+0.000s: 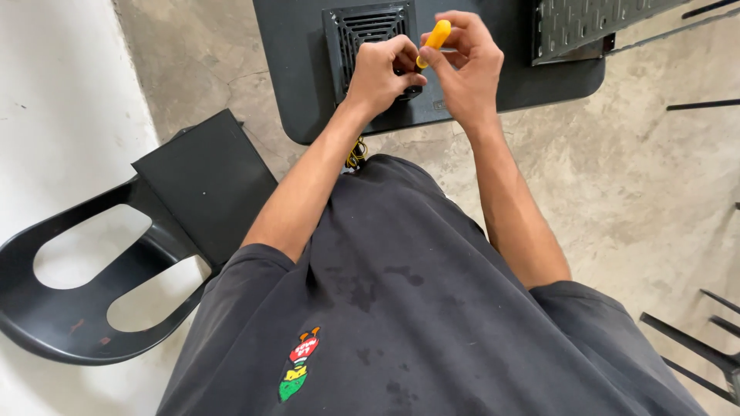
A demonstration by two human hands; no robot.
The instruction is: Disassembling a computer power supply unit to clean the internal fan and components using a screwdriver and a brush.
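I see both hands up over the tabletop (pixel 308 92), working on a black box (pixel 370 54) with a vented fan grille on top — looks like a power supply unit. Left hand (pixel 381 73) is clenched on the box's near edge, bracing it; something dark sits under the fingers, can't tell what. Right hand (pixel 462 69) pinches a yellow screwdriver handle (pixel 437 36) between thumb and fingertips, handle tilted up and to the right, tip pointing down toward the left hand and hidden behind it.

Progress, my read: grille is on the box and the box sits flat, so the casing isn't opened yet. The tool is at the near edge, so I judge this as mid-screw, early stage. Whether any screws are already out, I can't tell from this angle.

A perforated metal panel (pixel 586 27) lies at the tabletop's far right. Black plastic chair (pixel 92 308) stands to the left, on the concrete floor (pixel 632 185).
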